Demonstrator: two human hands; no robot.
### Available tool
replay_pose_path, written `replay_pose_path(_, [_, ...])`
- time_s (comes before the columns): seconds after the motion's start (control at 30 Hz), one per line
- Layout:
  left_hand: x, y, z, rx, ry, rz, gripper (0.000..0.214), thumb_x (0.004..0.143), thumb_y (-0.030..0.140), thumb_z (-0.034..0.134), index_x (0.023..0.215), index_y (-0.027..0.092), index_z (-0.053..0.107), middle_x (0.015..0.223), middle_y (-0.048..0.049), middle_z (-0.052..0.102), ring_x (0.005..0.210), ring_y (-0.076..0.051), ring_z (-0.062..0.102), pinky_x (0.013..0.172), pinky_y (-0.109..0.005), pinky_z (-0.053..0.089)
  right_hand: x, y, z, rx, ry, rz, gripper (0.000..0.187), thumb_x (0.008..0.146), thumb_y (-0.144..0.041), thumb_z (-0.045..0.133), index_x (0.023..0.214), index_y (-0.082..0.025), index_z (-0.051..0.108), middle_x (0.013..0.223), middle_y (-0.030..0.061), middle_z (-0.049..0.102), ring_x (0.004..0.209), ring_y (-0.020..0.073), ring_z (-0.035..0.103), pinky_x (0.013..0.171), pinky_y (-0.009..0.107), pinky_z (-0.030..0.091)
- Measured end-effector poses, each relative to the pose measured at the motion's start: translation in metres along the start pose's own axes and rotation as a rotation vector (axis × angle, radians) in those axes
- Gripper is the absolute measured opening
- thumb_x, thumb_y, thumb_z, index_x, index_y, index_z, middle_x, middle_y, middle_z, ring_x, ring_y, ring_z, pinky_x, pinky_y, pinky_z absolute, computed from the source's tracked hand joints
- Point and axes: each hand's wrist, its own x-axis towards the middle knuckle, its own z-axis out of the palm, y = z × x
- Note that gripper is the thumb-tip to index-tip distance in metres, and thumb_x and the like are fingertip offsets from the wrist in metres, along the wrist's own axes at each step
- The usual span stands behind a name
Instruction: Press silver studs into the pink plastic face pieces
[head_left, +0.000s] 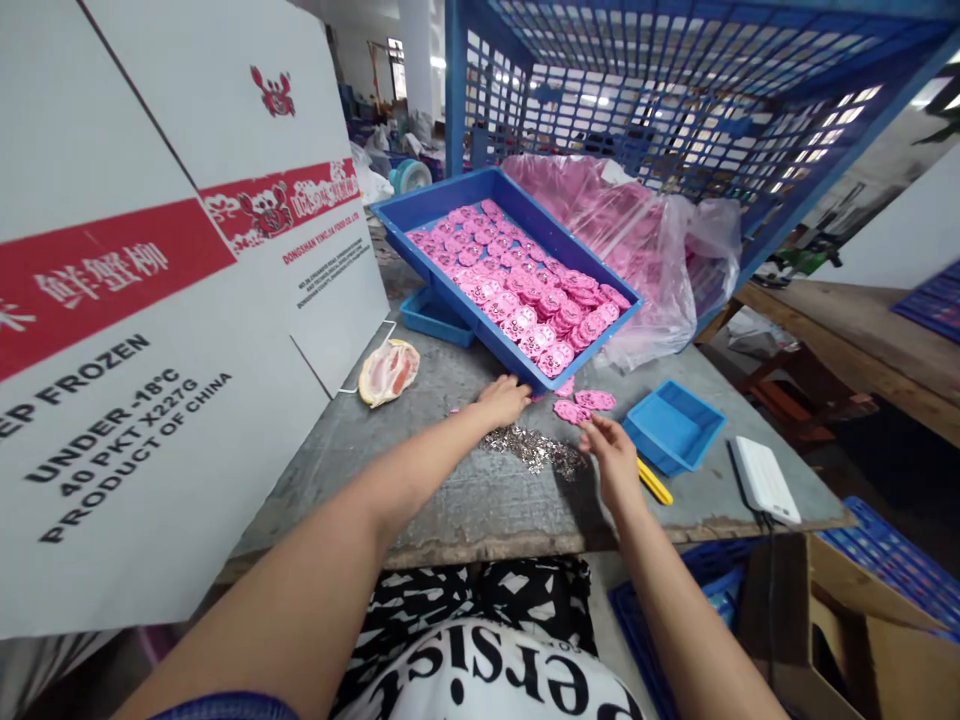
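- Head view: left hand [504, 398] lies flat on the tabletop [465, 500], at the near lip of the tilted blue tray [420, 215]. Fingers spread, holding nothing that I can see.
- Right hand [611, 455] hovers just beside a few loose pink pieces [583, 406] on the tabletop below the tray's low corner. Fingers loosely curled and part open; cannot tell whether they pinch anything.
- Tray is packed with the same pink pieces, propped so its near corner points toward the hands.
- Judgement: the step in hand looks like picking single pieces off the tabletop; the next move would call for a fine pinch on one flat piece without dragging its neighbours.
- A pile of silvery bits [534, 450] sits between the hands, touching neither.
- Around: small blue tray [673, 428] just right of the right hand, a yellow tool [655, 482] at its near edge, a white device [763, 480] further right.
- A clear bag [660, 260] of pink stock lies behind the tray; a large white carton [150, 300] walls off the left; a peeled fruit [388, 372] lies near it.
- Nothing blocks the reach; the silvery bits crowd the working spot.
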Motion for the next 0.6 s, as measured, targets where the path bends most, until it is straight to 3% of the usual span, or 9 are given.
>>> replay_pose_path(0.1, [-0.002, 0.001, 0.001, 0.000, 0.022, 0.007, 0.041, 0.102, 0.041, 0.038, 0.130, 0.026, 0.062, 0.131, -0.0130, 0.057, 0.124, -0.030, 0.052, 0.102, -0.042, 0.045, 0.042, -0.028, 0.034, 0.148, -0.082, 0.213, 0.023, 0.075, -0.026, 0.081, 0.086, -0.020, 0.061, 0.077, -0.0010, 0.065, 0.069, 0.0123, 0.063, 0.067, 0.023, 0.055])
replay_pose_path(0.23, [-0.004, 0.002, 0.004, 0.006, 0.043, 0.019, 0.040, 0.101, 0.039, 0.038, 0.128, 0.022, 0.064, 0.130, -0.0146, 0.058, 0.122, -0.031, 0.053, 0.101, -0.044, 0.046, 0.080, -0.048, 0.065, 0.159, -0.161, 0.380, 0.021, 0.090, -0.027, 0.067, 0.074, -0.020, 0.054, 0.058, -0.0021, 0.056, 0.054, 0.0143, 0.059, 0.060, 0.030, 0.060])
replay_pose_path(0.33, [-0.005, 0.000, 0.006, -0.004, 0.056, 0.027, 0.040, 0.101, 0.041, 0.038, 0.127, 0.024, 0.064, 0.131, -0.0136, 0.057, 0.123, -0.031, 0.052, 0.101, -0.044, 0.046, 0.092, -0.053, 0.071, 0.160, -0.175, 0.436, 0.017, 0.092, -0.014, 0.057, 0.077, -0.020, 0.053, 0.054, -0.0038, 0.053, 0.050, 0.0135, 0.057, 0.061, 0.034, 0.063])
replay_pose_path(0.43, [-0.007, -0.002, 0.007, -0.029, 0.053, 0.033, 0.042, 0.102, 0.044, 0.036, 0.130, 0.025, 0.062, 0.131, -0.0128, 0.057, 0.123, -0.030, 0.052, 0.102, -0.044, 0.045, 0.094, -0.057, 0.070, 0.164, -0.196, 0.447, 0.015, 0.088, -0.004, 0.054, 0.083, -0.018, 0.056, 0.061, -0.0005, 0.062, 0.055, 0.0143, 0.062, 0.061, 0.034, 0.064])
replay_pose_path(0.6, [-0.010, -0.010, 0.004, -0.089, 0.021, 0.056, 0.044, 0.100, 0.049, 0.038, 0.123, 0.024, 0.066, 0.127, -0.0125, 0.059, 0.121, -0.031, 0.053, 0.103, -0.046, 0.044, 0.095, -0.065, 0.068, 0.217, -0.247, 0.413, 0.016, 0.085, -0.002, 0.054, 0.082, -0.017, 0.056, 0.064, 0.0025, 0.065, 0.059, 0.0171, 0.064, 0.063, 0.040, 0.067])
